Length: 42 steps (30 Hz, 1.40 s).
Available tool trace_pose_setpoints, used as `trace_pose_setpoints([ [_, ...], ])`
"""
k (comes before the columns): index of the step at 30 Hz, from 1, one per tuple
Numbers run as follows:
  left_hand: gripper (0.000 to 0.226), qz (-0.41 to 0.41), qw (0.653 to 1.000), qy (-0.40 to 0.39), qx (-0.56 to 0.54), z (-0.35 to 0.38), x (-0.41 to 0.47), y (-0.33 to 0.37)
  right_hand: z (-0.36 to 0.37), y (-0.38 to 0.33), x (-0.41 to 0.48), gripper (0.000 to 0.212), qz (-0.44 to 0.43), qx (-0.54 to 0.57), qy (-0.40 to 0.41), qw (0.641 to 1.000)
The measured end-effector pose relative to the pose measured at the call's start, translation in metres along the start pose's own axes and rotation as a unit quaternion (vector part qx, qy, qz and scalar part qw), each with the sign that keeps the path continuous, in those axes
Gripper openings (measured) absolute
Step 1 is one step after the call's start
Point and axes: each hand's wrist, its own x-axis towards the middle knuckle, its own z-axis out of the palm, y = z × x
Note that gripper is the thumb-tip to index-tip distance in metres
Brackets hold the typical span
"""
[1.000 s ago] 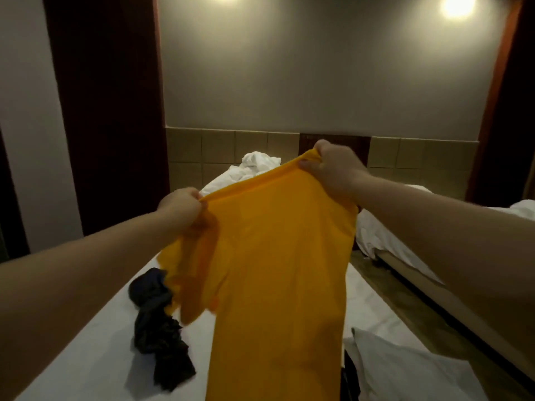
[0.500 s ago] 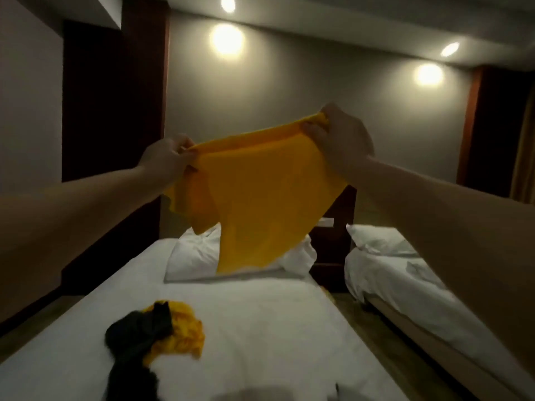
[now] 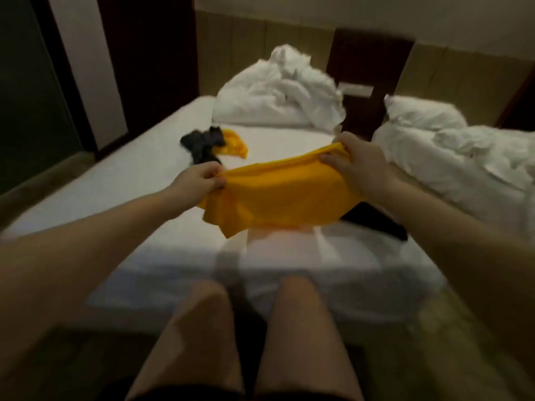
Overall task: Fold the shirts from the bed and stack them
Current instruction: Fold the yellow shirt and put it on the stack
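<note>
While left hand (image 3: 199, 178) and right hand (image 3: 356, 161) are pinching the yellow shirt (image 3: 283, 196), crumpled clothes (image 3: 215, 143) at eleven o'clock are lying seemingly unfolded.

An orange shirt (image 3: 278, 195) hangs above the bed (image 3: 144, 175).

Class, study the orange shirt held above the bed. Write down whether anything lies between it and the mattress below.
Yes. A dark garment lies on the bed under the right side of the orange shirt, below the right hand. Under the left hand side, only white sheet shows.
</note>
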Motion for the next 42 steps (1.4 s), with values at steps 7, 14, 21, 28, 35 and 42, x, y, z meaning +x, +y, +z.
trace_pose_setpoints([
  [7,0.021,-0.055,0.985,-0.016,-0.160,0.045,-0.105,-0.063,0.040,-0.018,-0.116,0.030,-0.004,0.077,-0.035,0.996],
  [14,0.020,-0.141,0.950,-0.020,-0.278,0.067,-0.132,-0.075,0.073,-0.008,-0.159,0.030,0.006,0.084,-0.028,0.996],
  [21,0.016,-0.129,0.935,0.013,-0.330,0.085,-0.128,-0.089,0.088,0.004,-0.169,0.022,0.068,0.123,-0.062,0.988],
  [28,0.011,-0.003,0.993,0.053,-0.108,0.086,-0.135,-0.109,0.083,0.002,-0.195,0.023,0.037,0.098,-0.111,0.988],
  [35,0.028,0.105,0.993,0.018,0.040,0.087,-0.158,-0.129,0.090,-0.004,-0.229,0.034,-0.002,0.000,-0.172,0.985],
  [42,0.016,-0.017,0.998,0.033,-0.045,0.102,-0.138,-0.125,0.098,-0.001,-0.229,0.027,0.022,-0.002,-0.169,0.985],
])
